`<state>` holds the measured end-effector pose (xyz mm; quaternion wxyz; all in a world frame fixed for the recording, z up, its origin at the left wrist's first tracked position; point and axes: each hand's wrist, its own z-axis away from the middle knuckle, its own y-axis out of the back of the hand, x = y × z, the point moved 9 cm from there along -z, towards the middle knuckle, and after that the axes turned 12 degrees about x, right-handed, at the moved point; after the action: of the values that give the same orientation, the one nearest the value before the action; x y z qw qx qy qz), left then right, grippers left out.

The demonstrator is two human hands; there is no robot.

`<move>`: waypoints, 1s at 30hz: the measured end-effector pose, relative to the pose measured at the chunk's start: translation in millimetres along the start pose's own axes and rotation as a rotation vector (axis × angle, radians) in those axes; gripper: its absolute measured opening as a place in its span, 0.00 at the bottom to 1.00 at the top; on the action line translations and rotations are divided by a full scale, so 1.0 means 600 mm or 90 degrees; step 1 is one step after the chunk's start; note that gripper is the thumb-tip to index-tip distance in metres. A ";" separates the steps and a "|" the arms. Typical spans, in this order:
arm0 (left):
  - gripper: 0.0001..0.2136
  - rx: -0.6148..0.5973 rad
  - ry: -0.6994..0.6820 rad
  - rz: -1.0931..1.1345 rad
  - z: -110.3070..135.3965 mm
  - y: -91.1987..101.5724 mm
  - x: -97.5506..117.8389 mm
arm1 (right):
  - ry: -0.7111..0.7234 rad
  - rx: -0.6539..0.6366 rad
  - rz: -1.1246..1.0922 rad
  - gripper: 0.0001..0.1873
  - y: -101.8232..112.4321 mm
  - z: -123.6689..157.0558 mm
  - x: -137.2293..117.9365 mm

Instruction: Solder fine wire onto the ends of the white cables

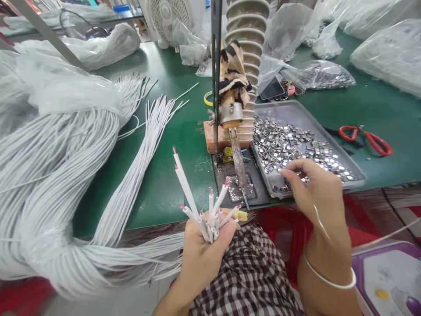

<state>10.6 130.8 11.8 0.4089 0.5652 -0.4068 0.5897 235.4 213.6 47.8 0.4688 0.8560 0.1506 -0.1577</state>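
Observation:
My left hand (208, 254) is closed round a bunch of white cables (212, 219), whose stripped ends with red tips stick up and fan out. A small yellow piece (241, 215) shows beside its fingertips. My right hand (315, 193) is over the near part of a clear plastic tray (357, 180). Thumb and forefinger meet in a pinch; what is between them, if anything, is too small to make out. Many small shiny metal pieces (283, 138) lie in the tray. Between my hands a soldering iron (237, 158) points down from its stand, its tip above a dark plate (259, 195).
A ribbed hose (246, 26) and a brick (213, 136) stand behind the iron. Red-handled cutters (368, 138) lie right of the tray, a phone (272, 89) behind it. White cable bundles (138, 166) cover the left. Plastic bags (391, 57) and a fan (169, 19) are farther back.

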 end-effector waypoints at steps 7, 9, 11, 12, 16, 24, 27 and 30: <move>0.10 -0.121 -0.016 -0.080 -0.004 -0.019 0.006 | 0.115 -0.038 -0.500 0.09 0.028 0.082 -0.133; 0.10 -0.122 -0.026 -0.079 -0.005 -0.022 0.012 | 0.112 -0.036 -0.527 0.08 0.025 0.088 -0.138; 0.10 -0.118 -0.031 -0.085 -0.006 -0.023 0.015 | 0.100 -0.041 -0.533 0.07 0.019 0.089 -0.134; 0.10 -0.115 -0.033 -0.087 -0.007 -0.023 0.015 | 0.094 -0.041 -0.534 0.07 0.017 0.089 -0.131; 0.11 -0.120 -0.045 -0.092 -0.007 -0.025 0.016 | 0.093 -0.040 -0.537 0.05 0.015 0.090 -0.125; 0.11 -0.053 0.011 -0.111 -0.015 -0.018 0.018 | 0.028 0.167 -0.347 0.19 0.056 0.106 -0.095; 0.10 -0.035 0.038 -0.103 -0.025 -0.019 0.018 | 0.084 0.189 -0.367 0.15 0.068 0.109 -0.110; 0.09 -0.025 0.043 -0.096 -0.035 -0.020 0.024 | 0.140 0.210 -0.365 0.14 0.076 0.107 -0.127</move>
<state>14.5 154.7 25.6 0.4765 0.5662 -0.3607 0.5677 176.8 127.2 81.1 0.2415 0.8549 0.4072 -0.2123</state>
